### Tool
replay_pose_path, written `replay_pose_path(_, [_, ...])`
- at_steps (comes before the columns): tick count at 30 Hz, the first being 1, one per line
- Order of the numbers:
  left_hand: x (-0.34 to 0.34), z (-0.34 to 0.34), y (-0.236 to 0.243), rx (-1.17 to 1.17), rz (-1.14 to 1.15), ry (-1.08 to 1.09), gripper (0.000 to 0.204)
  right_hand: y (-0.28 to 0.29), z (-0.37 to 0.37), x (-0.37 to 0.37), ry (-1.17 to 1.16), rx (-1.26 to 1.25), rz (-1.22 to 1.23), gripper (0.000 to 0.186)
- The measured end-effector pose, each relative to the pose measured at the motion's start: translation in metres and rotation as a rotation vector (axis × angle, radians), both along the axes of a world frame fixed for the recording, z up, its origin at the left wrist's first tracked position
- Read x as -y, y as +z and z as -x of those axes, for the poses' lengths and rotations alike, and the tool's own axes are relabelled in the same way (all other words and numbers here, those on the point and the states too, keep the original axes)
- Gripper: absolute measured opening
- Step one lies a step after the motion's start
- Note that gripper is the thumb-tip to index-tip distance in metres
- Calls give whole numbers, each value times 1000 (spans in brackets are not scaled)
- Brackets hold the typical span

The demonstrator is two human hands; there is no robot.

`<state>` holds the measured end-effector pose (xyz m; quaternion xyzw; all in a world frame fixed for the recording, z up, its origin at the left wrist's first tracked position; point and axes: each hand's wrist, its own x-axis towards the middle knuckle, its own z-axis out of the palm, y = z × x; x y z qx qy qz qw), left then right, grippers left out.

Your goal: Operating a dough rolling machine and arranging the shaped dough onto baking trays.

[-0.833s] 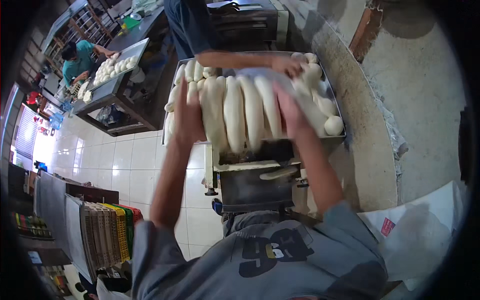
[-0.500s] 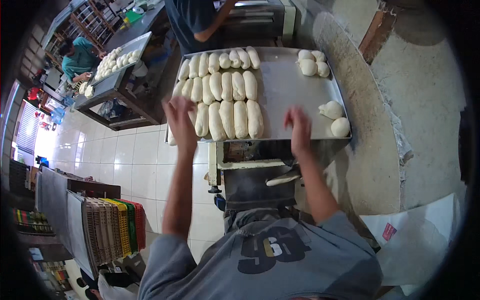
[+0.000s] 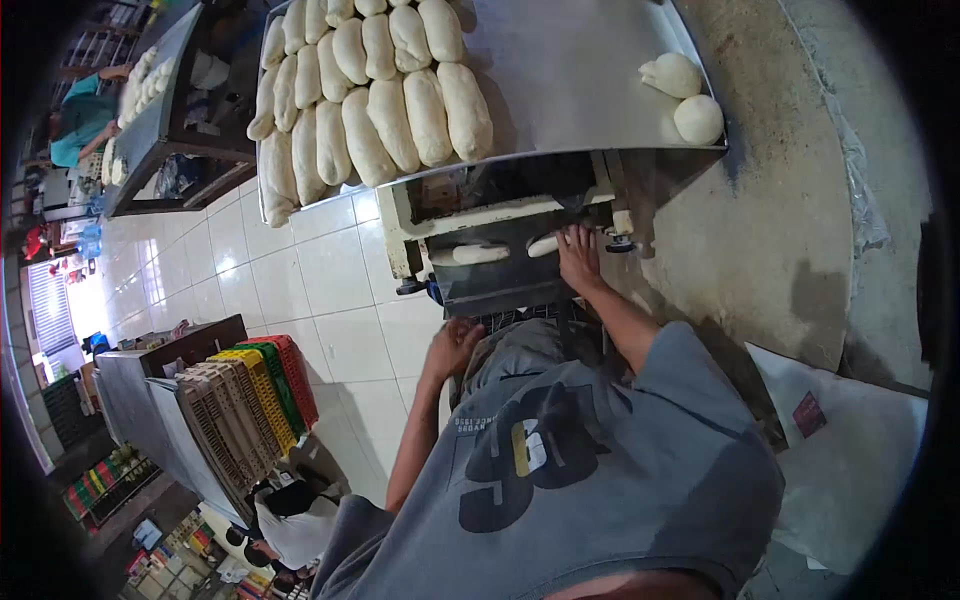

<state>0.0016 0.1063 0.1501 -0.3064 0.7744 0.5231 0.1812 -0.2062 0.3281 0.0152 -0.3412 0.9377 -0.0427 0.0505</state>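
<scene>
Below a metal tray [image 3: 550,60] holding rows of long dough rolls [image 3: 430,120] is the dark outfeed surface [image 3: 485,285] of a cream-framed machine [image 3: 400,230], with dough pieces [image 3: 480,254] lying on it. My right hand [image 3: 580,258] reaches onto that surface, its stretched fingers resting at the end of another dough piece [image 3: 543,245], partly covering it. My left hand [image 3: 454,345] is lower, by my lap at the machine's near edge, with curled fingers; whatever they may hold is hidden. Two rounder dough pieces [image 3: 698,120] sit at the tray's right.
At left, a co-worker [image 3: 75,130] in teal works beside a metal table [image 3: 140,175] bearing dough. Lower left are stacked colored crates [image 3: 260,400], a cart [image 3: 160,360] and another person [image 3: 295,530]. A concrete ledge [image 3: 780,220] and white sack [image 3: 830,460] are on the right.
Both my hands have come away from the dough rolls on the tray, moving down to the machine and my lap. The view has shifted; the co-worker behind the tray is out of sight.
</scene>
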Motion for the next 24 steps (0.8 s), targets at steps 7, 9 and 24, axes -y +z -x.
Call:
replay_pose_path(7, [15,44,-60,-90,224,-314,42,-41,15,-2,140,77,-112,31])
replay_pose_path(9, [11,62,-84,-116,556,-589,47,-32,7,-8,180,16,-95,23])
replay_pose_path(24, [31,51,-122,-466,517,-257,38,83,-85,-40,-1265,1678,1881,35])
